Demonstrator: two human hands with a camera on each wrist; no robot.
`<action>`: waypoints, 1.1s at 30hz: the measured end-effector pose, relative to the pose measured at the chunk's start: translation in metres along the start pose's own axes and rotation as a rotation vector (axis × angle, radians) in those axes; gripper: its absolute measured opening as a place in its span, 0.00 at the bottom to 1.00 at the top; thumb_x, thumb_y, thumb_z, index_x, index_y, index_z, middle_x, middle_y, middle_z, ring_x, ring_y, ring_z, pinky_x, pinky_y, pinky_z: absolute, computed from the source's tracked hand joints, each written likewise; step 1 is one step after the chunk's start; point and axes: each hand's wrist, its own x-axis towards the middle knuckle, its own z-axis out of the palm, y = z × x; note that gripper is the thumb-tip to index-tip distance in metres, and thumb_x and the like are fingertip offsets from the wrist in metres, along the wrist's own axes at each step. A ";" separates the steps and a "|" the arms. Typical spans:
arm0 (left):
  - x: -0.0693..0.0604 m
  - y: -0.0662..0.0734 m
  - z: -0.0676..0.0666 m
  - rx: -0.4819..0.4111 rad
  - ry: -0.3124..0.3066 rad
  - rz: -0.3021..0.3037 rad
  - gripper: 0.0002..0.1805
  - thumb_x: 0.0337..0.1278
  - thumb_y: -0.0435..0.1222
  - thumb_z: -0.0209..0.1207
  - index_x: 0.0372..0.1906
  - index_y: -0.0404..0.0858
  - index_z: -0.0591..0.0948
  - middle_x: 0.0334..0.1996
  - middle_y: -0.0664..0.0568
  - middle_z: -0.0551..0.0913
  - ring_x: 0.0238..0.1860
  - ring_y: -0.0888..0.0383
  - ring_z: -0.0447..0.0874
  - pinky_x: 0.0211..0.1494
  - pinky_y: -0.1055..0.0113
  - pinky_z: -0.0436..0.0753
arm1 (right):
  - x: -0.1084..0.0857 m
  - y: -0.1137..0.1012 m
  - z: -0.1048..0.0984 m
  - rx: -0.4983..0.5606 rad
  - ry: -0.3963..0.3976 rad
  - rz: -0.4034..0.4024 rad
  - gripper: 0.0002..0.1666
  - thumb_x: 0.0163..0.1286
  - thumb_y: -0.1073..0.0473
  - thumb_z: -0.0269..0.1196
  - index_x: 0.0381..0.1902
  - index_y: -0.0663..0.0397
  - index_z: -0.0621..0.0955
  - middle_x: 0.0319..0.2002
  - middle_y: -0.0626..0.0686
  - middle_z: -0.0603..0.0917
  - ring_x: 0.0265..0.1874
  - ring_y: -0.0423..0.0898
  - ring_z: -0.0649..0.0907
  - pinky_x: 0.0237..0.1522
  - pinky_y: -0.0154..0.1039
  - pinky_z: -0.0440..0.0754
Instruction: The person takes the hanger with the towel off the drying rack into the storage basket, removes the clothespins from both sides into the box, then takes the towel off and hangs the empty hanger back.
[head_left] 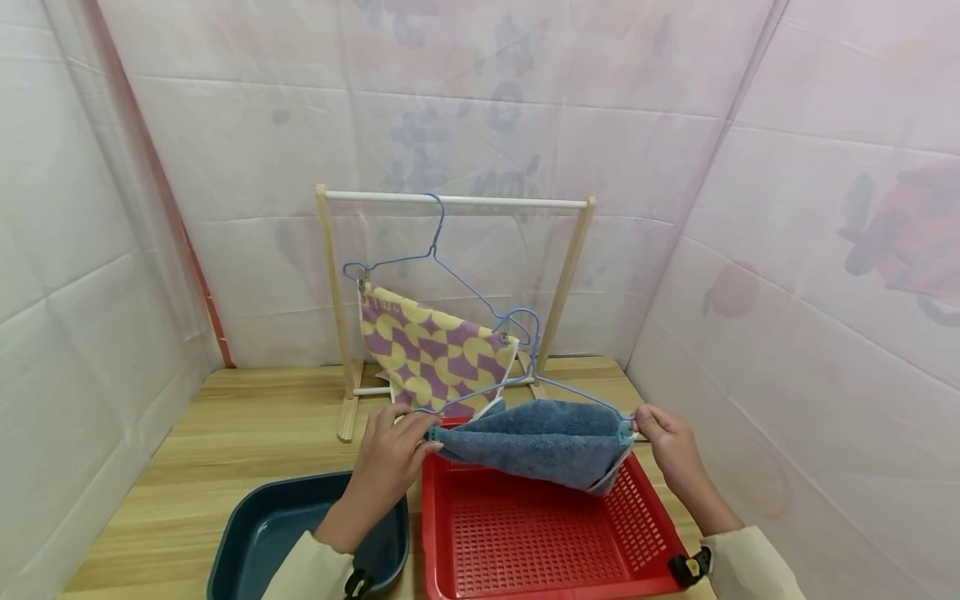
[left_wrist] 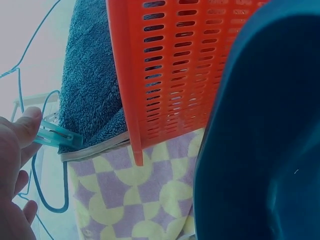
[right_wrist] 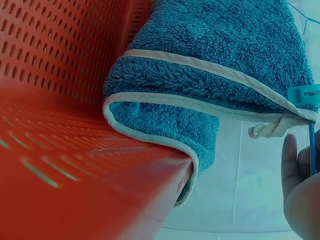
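Observation:
A folded blue-grey towel (head_left: 540, 446) with pale edging hangs from a blue wire hanger (head_left: 576, 388), its lower part over the red basket. At the towel's left corner, my left hand (head_left: 392, 454) pinches the tails of a teal clothespin (left_wrist: 60, 135) between thumb and fingers. My right hand (head_left: 667, 437) grips the hanger's right end beside a second teal clothespin (right_wrist: 304, 94), which bites the towel's other corner. In the right wrist view, the hanger wire (right_wrist: 312, 147) passes by the curled fingers. The towel's edge folds over the basket's rim there.
Behind, a wood-and-white rack (head_left: 480, 201) bears another blue hanger (head_left: 435, 242) with a yellow-and-purple cloth (head_left: 435, 350) clipped on, tilted down to the right. A red perforated basket (head_left: 540, 533) stands below the towel. Left of it is a dark teal basin (head_left: 281, 517).

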 end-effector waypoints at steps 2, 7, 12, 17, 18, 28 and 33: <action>0.000 0.000 0.000 0.005 -0.004 -0.003 0.20 0.47 0.42 0.75 0.48 0.42 0.85 0.42 0.54 0.89 0.49 0.49 0.77 0.55 0.47 0.75 | 0.000 0.000 0.000 -0.005 0.000 0.000 0.23 0.83 0.54 0.48 0.28 0.61 0.77 0.28 0.51 0.78 0.30 0.38 0.77 0.38 0.32 0.75; 0.000 0.001 0.000 0.010 -0.005 -0.012 0.20 0.47 0.42 0.75 0.47 0.42 0.86 0.41 0.54 0.89 0.48 0.50 0.77 0.55 0.48 0.75 | 0.001 0.000 0.000 -0.010 0.003 0.007 0.24 0.83 0.54 0.48 0.28 0.61 0.77 0.28 0.52 0.78 0.31 0.37 0.76 0.38 0.33 0.75; 0.000 0.000 0.001 0.002 0.035 -0.004 0.19 0.43 0.40 0.76 0.44 0.41 0.87 0.38 0.54 0.90 0.45 0.51 0.77 0.53 0.49 0.76 | 0.001 -0.001 -0.001 -0.021 -0.008 0.013 0.23 0.83 0.55 0.48 0.29 0.63 0.77 0.29 0.53 0.78 0.32 0.38 0.77 0.39 0.37 0.77; 0.002 0.001 0.000 -0.050 0.041 -0.016 0.15 0.46 0.38 0.76 0.41 0.40 0.88 0.35 0.54 0.90 0.40 0.54 0.76 0.50 0.58 0.74 | 0.001 -0.002 -0.001 -0.023 -0.010 0.014 0.23 0.83 0.55 0.48 0.29 0.64 0.77 0.28 0.51 0.78 0.31 0.38 0.76 0.38 0.34 0.76; 0.003 0.001 0.000 -0.065 0.040 -0.017 0.14 0.47 0.37 0.75 0.40 0.39 0.88 0.34 0.54 0.90 0.40 0.54 0.76 0.49 0.60 0.73 | 0.001 -0.002 -0.002 -0.022 -0.010 0.014 0.23 0.83 0.55 0.48 0.30 0.64 0.77 0.28 0.50 0.78 0.31 0.38 0.76 0.38 0.34 0.75; 0.007 0.002 -0.002 -0.165 0.078 -0.012 0.09 0.48 0.29 0.73 0.37 0.39 0.89 0.31 0.55 0.90 0.35 0.59 0.70 0.42 0.67 0.75 | 0.002 -0.006 -0.001 0.008 -0.005 -0.013 0.21 0.82 0.58 0.50 0.27 0.62 0.76 0.27 0.53 0.78 0.30 0.36 0.77 0.37 0.30 0.75; 0.010 0.003 -0.001 -0.231 0.109 -0.022 0.08 0.47 0.28 0.72 0.35 0.39 0.89 0.31 0.54 0.90 0.36 0.58 0.74 0.57 0.51 0.81 | 0.001 -0.005 -0.003 -0.010 -0.006 -0.014 0.21 0.82 0.58 0.50 0.28 0.62 0.76 0.28 0.54 0.78 0.31 0.36 0.77 0.38 0.30 0.75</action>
